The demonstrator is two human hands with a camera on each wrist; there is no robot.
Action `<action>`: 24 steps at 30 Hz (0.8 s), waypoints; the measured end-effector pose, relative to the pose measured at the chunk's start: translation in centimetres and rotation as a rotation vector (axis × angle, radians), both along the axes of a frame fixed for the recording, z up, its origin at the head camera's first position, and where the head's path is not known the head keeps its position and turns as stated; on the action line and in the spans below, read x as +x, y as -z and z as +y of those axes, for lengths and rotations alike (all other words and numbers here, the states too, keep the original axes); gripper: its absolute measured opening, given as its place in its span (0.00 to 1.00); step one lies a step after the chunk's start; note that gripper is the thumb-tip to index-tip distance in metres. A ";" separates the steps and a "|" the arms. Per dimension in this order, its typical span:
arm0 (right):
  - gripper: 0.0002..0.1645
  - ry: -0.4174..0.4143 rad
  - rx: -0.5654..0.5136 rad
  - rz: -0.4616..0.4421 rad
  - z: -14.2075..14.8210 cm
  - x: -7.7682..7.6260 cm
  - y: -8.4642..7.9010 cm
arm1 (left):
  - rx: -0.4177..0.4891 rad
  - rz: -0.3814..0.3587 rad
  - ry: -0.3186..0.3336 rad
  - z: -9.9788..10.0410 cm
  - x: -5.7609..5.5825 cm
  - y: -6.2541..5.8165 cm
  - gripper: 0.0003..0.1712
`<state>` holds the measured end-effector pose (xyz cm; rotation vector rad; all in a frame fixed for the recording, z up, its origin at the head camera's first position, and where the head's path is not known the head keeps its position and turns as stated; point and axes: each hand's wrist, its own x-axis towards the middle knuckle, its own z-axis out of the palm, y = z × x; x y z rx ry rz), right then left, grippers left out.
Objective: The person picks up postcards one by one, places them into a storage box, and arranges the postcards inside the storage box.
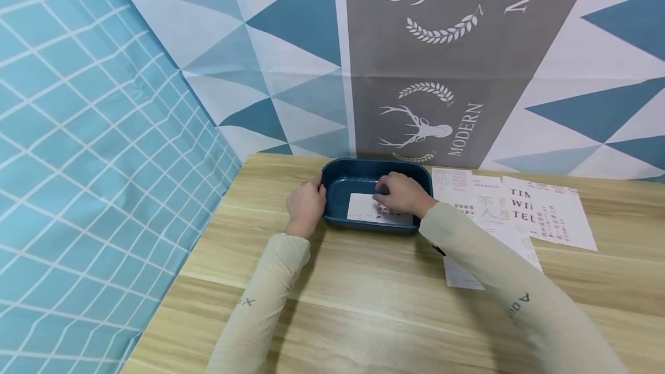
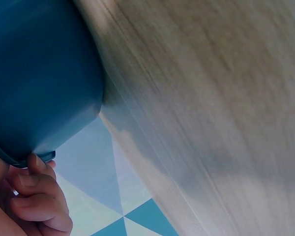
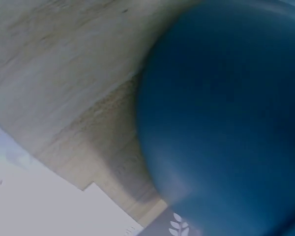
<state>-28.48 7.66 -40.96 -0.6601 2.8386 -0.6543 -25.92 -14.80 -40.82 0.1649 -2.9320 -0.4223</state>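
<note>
A dark blue rectangular bin (image 1: 343,224) with rounded corners stands on the table near the patterned wall. My left hand (image 1: 305,204) grips its left rim; in the left wrist view, the curled fingers of the left hand (image 2: 37,196) hold the rim of the bin (image 2: 39,78). Reaching in over the right side, my right hand (image 1: 407,194) pinches the far edge of a white printed card (image 1: 361,209) inside the bin. Part of the card is behind that hand. The right wrist view shows the outside of the bin (image 3: 221,113), with the fingers hidden.
Several printed paper sheets (image 1: 563,218) lie overlapping on the wooden table (image 1: 358,299) to the right of the bin, partly under the right forearm. A patterned wall covering (image 1: 312,27) rises behind the table. Blue gridded cloth (image 1: 88,189) hangs along its left edge.
</note>
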 end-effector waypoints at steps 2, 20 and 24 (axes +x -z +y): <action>0.20 0.010 -0.018 0.009 0.2 0.2 -0.3 | 0.002 -0.006 -0.001 -0.1 0.0 0.1 0.22; 0.16 0.129 -0.170 0.012 5.2 1.9 -3.5 | 0.009 -0.031 -0.008 0.0 -0.1 0.4 0.23; 0.16 0.165 -0.195 0.017 6.9 2.5 -3.8 | 0.010 -0.024 -0.006 0.0 -0.1 0.3 0.23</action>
